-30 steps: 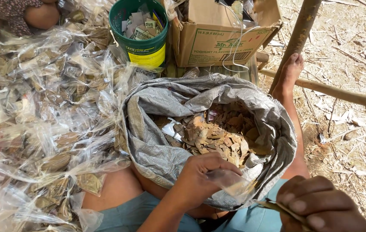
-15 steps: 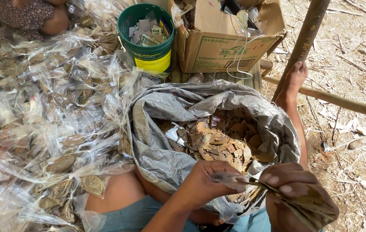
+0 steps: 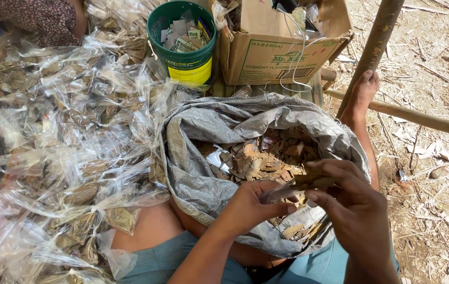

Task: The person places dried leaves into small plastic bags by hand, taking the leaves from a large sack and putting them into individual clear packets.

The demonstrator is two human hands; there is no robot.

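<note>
Grey woven sack (image 3: 203, 173), mouth open, dried leaves (image 3: 266, 158) inside. Our left hand (image 3: 248, 205) and right hand (image 3: 353, 205) both pinch one small clear bag (image 3: 293, 186) of leaves, long axis running nine to three o'clock, above the sack's six o'clock rim. Filled packets (image 3: 66, 158) piled at nine; green bucket (image 3: 182, 39) and carton (image 3: 282, 47) at twelve.

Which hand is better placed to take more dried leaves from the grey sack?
Probably the right hand: it lies directly over the brown dried leaves in the grey woven sack. The left hand is holding the small clear bag.
</note>
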